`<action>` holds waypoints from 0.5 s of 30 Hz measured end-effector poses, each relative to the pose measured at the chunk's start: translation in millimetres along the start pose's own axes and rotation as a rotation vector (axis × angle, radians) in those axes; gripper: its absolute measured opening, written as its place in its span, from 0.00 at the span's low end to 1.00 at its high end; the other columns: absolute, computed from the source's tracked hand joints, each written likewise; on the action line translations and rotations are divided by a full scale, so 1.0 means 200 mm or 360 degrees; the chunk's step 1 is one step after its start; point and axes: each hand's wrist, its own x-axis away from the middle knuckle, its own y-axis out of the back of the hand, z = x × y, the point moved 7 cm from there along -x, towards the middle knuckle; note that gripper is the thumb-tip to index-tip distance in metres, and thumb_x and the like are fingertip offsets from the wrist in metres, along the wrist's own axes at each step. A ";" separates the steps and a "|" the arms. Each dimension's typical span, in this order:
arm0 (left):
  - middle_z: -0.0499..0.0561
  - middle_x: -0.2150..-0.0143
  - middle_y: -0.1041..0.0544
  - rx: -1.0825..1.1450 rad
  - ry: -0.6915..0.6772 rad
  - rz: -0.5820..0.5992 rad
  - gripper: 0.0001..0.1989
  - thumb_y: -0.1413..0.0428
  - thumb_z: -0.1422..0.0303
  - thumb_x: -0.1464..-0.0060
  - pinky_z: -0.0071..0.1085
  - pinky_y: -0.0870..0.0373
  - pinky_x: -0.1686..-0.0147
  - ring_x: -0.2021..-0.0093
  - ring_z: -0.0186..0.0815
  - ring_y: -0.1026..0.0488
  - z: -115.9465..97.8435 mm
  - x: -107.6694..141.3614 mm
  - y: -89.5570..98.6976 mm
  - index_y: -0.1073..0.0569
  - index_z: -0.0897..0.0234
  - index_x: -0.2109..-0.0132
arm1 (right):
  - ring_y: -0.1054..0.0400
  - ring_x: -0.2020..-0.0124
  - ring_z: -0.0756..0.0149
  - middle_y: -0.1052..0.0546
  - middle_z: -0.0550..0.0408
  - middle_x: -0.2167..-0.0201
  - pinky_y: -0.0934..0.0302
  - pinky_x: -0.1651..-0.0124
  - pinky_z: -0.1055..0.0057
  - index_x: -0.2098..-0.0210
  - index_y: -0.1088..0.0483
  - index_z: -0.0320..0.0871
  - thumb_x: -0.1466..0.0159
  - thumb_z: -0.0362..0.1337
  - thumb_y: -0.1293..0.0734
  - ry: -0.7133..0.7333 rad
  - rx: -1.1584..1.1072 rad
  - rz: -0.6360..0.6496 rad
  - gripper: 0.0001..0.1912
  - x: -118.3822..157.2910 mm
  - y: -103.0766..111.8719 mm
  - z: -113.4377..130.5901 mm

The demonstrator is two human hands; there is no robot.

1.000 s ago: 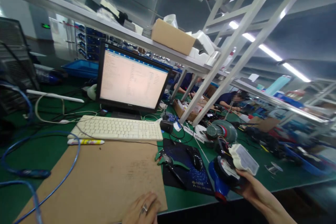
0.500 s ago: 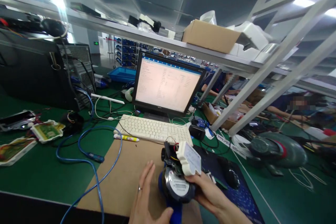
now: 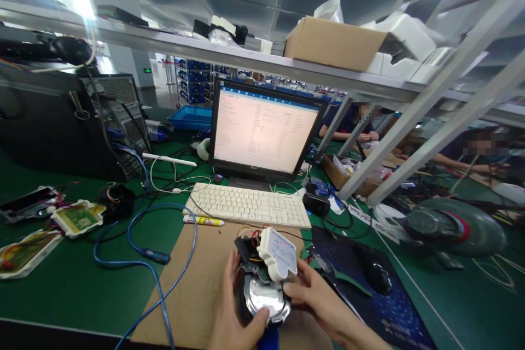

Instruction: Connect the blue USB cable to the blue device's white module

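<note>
Between my hands is a round meter with a shiny silver face and a blue base, resting over the cardboard sheet. A white plastic module with a printed label tilts above its far edge, joined to it by red and yellow wires. My left hand wraps round the left side, its thumb lying on the meter's face. From the right, my right hand grips the meter's edge just below the white module. Its fingertips are partly hidden behind the module.
Beyond lie a white keyboard, a yellow marker and a lit monitor. A blue cable loops at left near open circuit boards. At right are a mouse and a power tool. Co-workers sit behind the shelf posts.
My left hand has closed onto the meter, having been open beside it. The meter and module have turned and shifted slightly left. My right hand has shifted its grip on them.
</note>
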 end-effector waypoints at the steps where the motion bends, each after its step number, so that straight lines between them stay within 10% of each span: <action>1: 0.61 0.34 0.49 -0.0004 -0.0004 0.0001 0.42 0.44 0.62 0.50 0.46 0.46 0.39 0.36 0.50 0.48 0.00 0.00 0.00 0.59 0.62 0.34 | 0.35 0.47 0.52 0.35 0.44 0.44 0.36 0.52 0.59 0.45 0.43 0.47 0.58 0.42 0.25 0.0151 0.0027 -0.0076 0.42 0.01 0.02 0.02; 5: 0.58 0.34 0.50 0.0012 -0.0001 0.0006 0.42 0.44 0.63 0.50 0.44 0.47 0.39 0.35 0.47 0.50 -0.03 0.00 -0.01 0.59 0.60 0.35 | 0.42 0.41 0.53 0.42 0.45 0.39 0.40 0.45 0.56 0.39 0.55 0.50 0.56 0.40 0.27 0.0734 0.0512 -0.0388 0.50 0.05 0.03 0.13; 9: 0.58 0.33 0.51 0.0065 -0.0016 -0.0029 0.43 0.44 0.64 0.51 0.42 0.48 0.38 0.35 0.46 0.52 -0.07 0.00 0.00 0.59 0.61 0.35 | 0.39 0.45 0.52 0.35 0.45 0.46 0.44 0.42 0.54 0.43 0.46 0.44 0.52 0.37 0.29 0.0987 0.1065 -0.0517 0.39 0.05 -0.06 0.24; 15: 0.62 0.36 0.46 0.0051 0.0078 -0.0057 0.48 0.41 0.65 0.56 0.45 0.48 0.38 0.36 0.48 0.47 -0.05 0.00 0.02 0.62 0.63 0.35 | 0.41 0.44 0.53 0.35 0.46 0.46 0.45 0.42 0.56 0.44 0.45 0.45 0.53 0.34 0.29 0.1338 0.1499 -0.0200 0.38 0.06 -0.23 0.42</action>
